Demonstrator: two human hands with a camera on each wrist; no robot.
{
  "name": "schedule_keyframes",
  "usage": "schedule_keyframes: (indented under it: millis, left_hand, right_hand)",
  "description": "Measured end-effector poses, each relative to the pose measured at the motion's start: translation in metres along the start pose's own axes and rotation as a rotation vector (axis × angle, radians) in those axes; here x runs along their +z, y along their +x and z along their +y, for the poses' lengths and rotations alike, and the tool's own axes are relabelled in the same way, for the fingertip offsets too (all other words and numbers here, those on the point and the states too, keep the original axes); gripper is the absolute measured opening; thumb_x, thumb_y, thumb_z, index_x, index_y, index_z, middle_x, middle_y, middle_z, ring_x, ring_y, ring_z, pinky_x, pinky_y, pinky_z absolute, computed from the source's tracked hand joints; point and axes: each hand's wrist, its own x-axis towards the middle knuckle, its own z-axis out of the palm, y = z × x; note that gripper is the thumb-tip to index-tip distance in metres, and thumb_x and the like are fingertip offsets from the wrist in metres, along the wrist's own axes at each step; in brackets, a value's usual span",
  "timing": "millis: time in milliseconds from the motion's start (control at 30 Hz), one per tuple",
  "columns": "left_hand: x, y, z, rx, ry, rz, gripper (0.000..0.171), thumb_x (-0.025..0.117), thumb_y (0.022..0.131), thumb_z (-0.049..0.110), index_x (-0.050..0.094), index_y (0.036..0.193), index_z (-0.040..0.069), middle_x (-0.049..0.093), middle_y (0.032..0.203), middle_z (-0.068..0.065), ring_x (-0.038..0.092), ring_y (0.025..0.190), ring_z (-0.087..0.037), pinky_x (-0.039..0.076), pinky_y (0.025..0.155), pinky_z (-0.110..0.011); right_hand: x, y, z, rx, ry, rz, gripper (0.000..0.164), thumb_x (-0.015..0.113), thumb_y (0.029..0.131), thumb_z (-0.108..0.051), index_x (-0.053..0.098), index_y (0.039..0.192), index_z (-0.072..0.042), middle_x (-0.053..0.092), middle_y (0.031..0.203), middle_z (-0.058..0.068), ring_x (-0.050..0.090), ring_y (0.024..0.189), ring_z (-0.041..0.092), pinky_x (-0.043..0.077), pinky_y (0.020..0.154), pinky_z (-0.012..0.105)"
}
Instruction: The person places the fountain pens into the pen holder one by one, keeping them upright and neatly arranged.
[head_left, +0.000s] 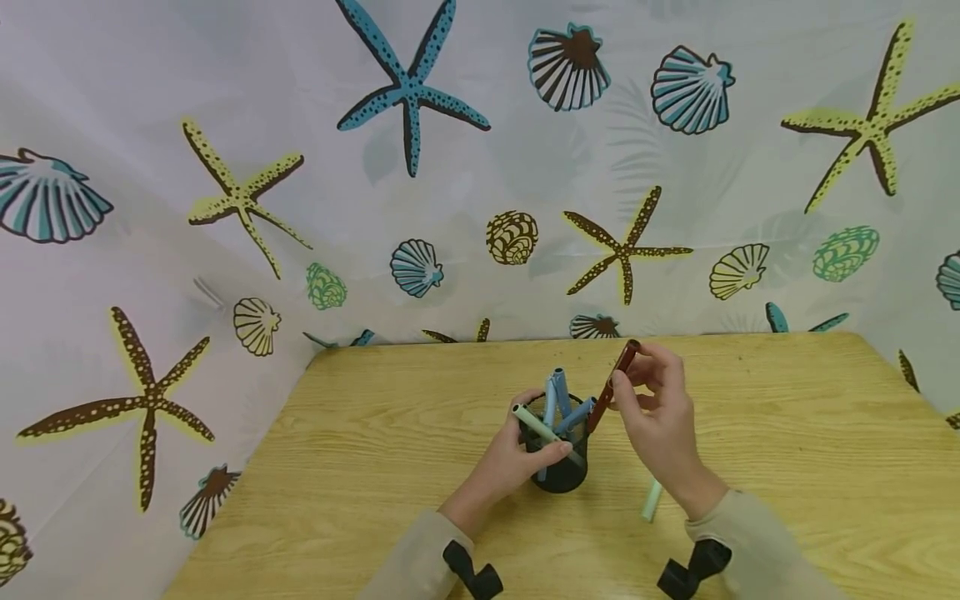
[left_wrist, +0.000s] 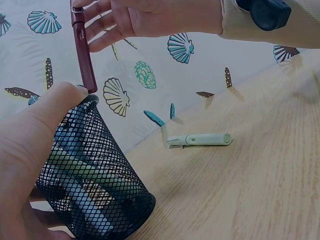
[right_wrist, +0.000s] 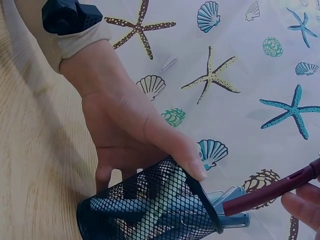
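A black mesh pen cup (head_left: pixel 562 479) is gripped by my left hand (head_left: pixel 510 458), whose thumb lies along the near side at the rim. Several blue pens (head_left: pixel 561 392) and a pale green pen (head_left: pixel 534 422) lean inside the cup, their ends sticking out of the top. My right hand (head_left: pixel 663 417) pinches a dark red pen (head_left: pixel 611 387) between thumb and fingers. That pen slants down toward the cup; in the left wrist view its lower end is right at the rim, close to my left thumb (left_wrist: pixel 75 91).
Another pale green pen (left_wrist: pixel 207 140) lies on the wooden table (head_left: pixel 360 467), right of the cup and near my right wrist. Behind the table hangs a white cloth (head_left: pixel 465 292) printed with starfish and shells.
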Motion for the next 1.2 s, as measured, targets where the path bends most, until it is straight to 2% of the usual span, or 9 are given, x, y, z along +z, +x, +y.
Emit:
schedule_keyframes:
  millis: [200, 433, 833, 1033, 1100, 1200]
  left_hand:
    - [-0.001, 0.0, 0.003, 0.021, -0.023, -0.021, 0.071, 0.068, 0.086, 0.027, 0.024, 0.14, 0.032, 0.039, 0.135, -0.011, 0.043, 0.12, -0.025, 0.038, 0.093, -0.047]
    - [-0.001, -0.01, 0.027, 0.049, -0.029, -0.044, 0.071, 0.068, 0.087, 0.021, 0.023, 0.143, 0.017, 0.04, 0.135, -0.017, 0.044, 0.12, -0.029, 0.037, 0.094, -0.047]
    - [-0.001, -0.011, 0.028, 0.062, -0.039, -0.047, 0.071, 0.067, 0.087, 0.02, 0.023, 0.142, 0.019, 0.038, 0.137, -0.017, 0.043, 0.122, -0.03, 0.036, 0.096, -0.047]
    - [-0.001, -0.01, 0.028, 0.063, -0.049, -0.05, 0.071, 0.067, 0.087, 0.018, 0.022, 0.143, 0.019, 0.039, 0.136, -0.019, 0.045, 0.12, -0.03, 0.036, 0.095, -0.047]
    - [-0.001, -0.01, 0.028, 0.063, -0.05, -0.05, 0.071, 0.067, 0.087, 0.018, 0.022, 0.143, 0.018, 0.039, 0.135, -0.019, 0.045, 0.12, -0.03, 0.037, 0.095, -0.047]
    - [-0.002, -0.009, 0.027, 0.068, -0.047, -0.047, 0.071, 0.067, 0.087, 0.019, 0.022, 0.143, 0.018, 0.04, 0.135, -0.018, 0.045, 0.12, -0.029, 0.037, 0.095, -0.046]
  right_hand:
    - [0.008, 0.0, 0.002, 0.038, 0.029, -0.018, 0.046, 0.052, 0.086, 0.015, 0.036, 0.127, 0.004, 0.055, 0.095, 0.018, 0.057, 0.074, 0.023, 0.051, 0.056, 0.022]
    - [0.013, -0.009, 0.006, 0.084, -0.02, -0.047, 0.047, 0.054, 0.086, 0.014, 0.035, 0.128, 0.002, 0.054, 0.095, 0.016, 0.058, 0.074, 0.023, 0.05, 0.057, 0.022]
    - [0.021, -0.022, 0.015, 0.097, -0.077, -0.101, 0.047, 0.056, 0.085, 0.014, 0.038, 0.127, 0.002, 0.055, 0.096, 0.016, 0.059, 0.076, 0.022, 0.05, 0.059, 0.023]
    - [0.022, -0.022, -0.001, 0.069, -0.122, -0.135, 0.044, 0.057, 0.082, 0.019, 0.04, 0.121, 0.01, 0.057, 0.093, 0.021, 0.059, 0.074, 0.027, 0.051, 0.06, 0.029]
    - [0.022, -0.025, 0.002, 0.066, -0.132, -0.144, 0.045, 0.058, 0.082, 0.017, 0.04, 0.122, 0.007, 0.058, 0.093, 0.019, 0.06, 0.075, 0.024, 0.051, 0.061, 0.029]
    - [0.02, -0.031, 0.018, 0.077, -0.134, -0.16, 0.047, 0.059, 0.084, 0.012, 0.041, 0.126, 0.0, 0.059, 0.095, 0.014, 0.06, 0.077, 0.02, 0.051, 0.062, 0.029]
